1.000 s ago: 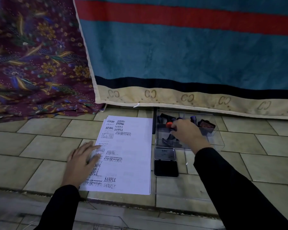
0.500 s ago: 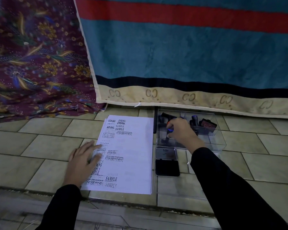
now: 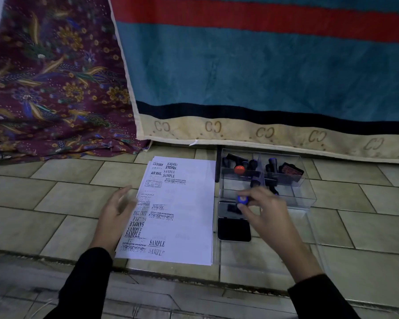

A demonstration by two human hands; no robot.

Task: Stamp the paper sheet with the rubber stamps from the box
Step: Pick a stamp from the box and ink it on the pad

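Observation:
A white paper sheet [image 3: 189, 217] with many black stamp marks lies on the tiled floor. My left hand [image 3: 115, 212] hovers at its left edge, fingers straight and blurred. To the right stands a clear plastic box [image 3: 305, 194] holding several rubber stamps, among them one with a red knob [image 3: 239, 169]. My right hand [image 3: 266, 215] pinches a blue-topped stamp [image 3: 241, 200] over the open ink pad [image 3: 234, 229], just in front of the box.
A teal blanket with a red stripe [image 3: 263, 65] hangs behind the box, its beige hem touching the floor. A maroon floral cloth [image 3: 51, 84] is heaped at the back left. A clear lid [image 3: 274, 261] lies under the ink pad. A floor step runs below.
My right hand has drawn back out of the box with the blue-topped stamp and now holds it over the ink pad. My left hand has lifted slightly off the paper's edge.

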